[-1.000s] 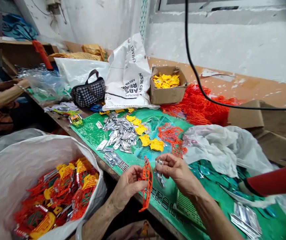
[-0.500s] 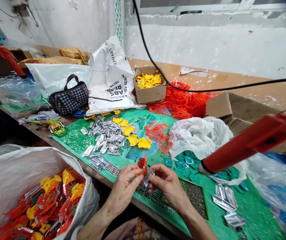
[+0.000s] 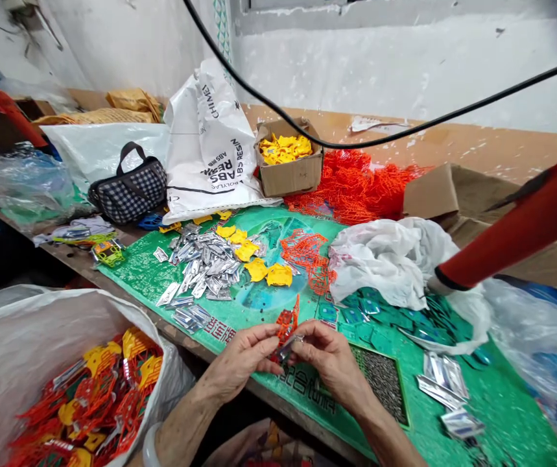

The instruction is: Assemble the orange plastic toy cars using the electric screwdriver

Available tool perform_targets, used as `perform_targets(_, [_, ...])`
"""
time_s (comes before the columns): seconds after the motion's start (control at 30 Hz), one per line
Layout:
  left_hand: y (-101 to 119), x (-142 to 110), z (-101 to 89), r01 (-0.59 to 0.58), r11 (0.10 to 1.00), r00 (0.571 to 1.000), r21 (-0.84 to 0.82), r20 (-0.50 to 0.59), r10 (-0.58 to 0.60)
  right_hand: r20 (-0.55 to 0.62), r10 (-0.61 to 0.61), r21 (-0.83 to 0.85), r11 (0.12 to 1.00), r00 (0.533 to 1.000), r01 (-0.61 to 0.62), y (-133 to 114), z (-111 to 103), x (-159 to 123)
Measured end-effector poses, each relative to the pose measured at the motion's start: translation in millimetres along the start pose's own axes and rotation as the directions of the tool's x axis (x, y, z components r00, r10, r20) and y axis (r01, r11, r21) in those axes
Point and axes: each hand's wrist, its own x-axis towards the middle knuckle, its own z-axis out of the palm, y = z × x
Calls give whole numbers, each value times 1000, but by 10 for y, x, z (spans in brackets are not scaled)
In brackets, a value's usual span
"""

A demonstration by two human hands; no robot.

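My left hand [image 3: 242,360] pinches a small orange plastic lattice piece [image 3: 285,323] at the table's near edge. My right hand [image 3: 329,360] is closed on a small silver foil piece [image 3: 288,347] and presses it against that orange piece. Both hands meet over the green mat [image 3: 161,272]. Just beyond them lie a heap of silver foil pieces [image 3: 207,263], a few yellow plastic parts [image 3: 259,259] and loose orange lattice pieces [image 3: 307,256].
A white sack [image 3: 30,337] at lower left holds several assembled orange and yellow pieces. Behind are a cardboard box [image 3: 290,175] of yellow parts, an orange lattice pile [image 3: 360,188], a white ABS resin bag [image 3: 213,149], a checked handbag [image 3: 130,191], crumpled white plastic [image 3: 390,259], a red tool [image 3: 516,233] hanging right.
My hands have drawn together: the orange piece, held upright and apart a second ago, now meets the foil piece. The view swung right, and the red tool rose on the right.
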Motion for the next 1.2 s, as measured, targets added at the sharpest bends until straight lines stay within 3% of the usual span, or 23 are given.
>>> perform_targets(0.2, [16,5,69,-32,988,998,148,-49,40,-38,-102,-11,995,994,102,14,-72,-49])
perform_targets(0.27, [65,-9,106,-84,959,994,271,-47,100,-51,-220,-95,972,974,215,6,-103,-80])
perform_targets(0.33, [113,-30,149,-132,910,984,392,-55,167,-35,-403,-232,893,914,385,1,-126,-106])
perform_targets(0.4, [147,-53,198,-165,859,971,484,-75,228,-5,-563,-358,773,826,525,4,-137,-126])
perform_targets(0.47, [162,-71,249,-214,816,952,537,-73,298,-3,-645,-437,688,764,579,20,-141,-145])
perform_targets(0.67, [125,-84,304,-483,656,841,580,99,531,-12,-737,-539,574,676,616,87,-146,-283])
perform_targets(0.83, [89,-90,288,-673,469,692,572,263,672,-78,-759,-570,566,646,596,126,-148,-429])
perform_targets(0.93, [56,-94,301,-722,385,631,575,318,708,-112,-772,-589,559,625,584,174,-165,-470])
perform_targets(1.07, [3,-87,322,-746,313,583,589,349,733,-113,-792,-594,538,600,599,196,-171,-489])
perform_targets(1.2, [-18,-85,331,-744,294,582,601,364,727,-123,-798,-586,538,590,606,179,-149,-510])
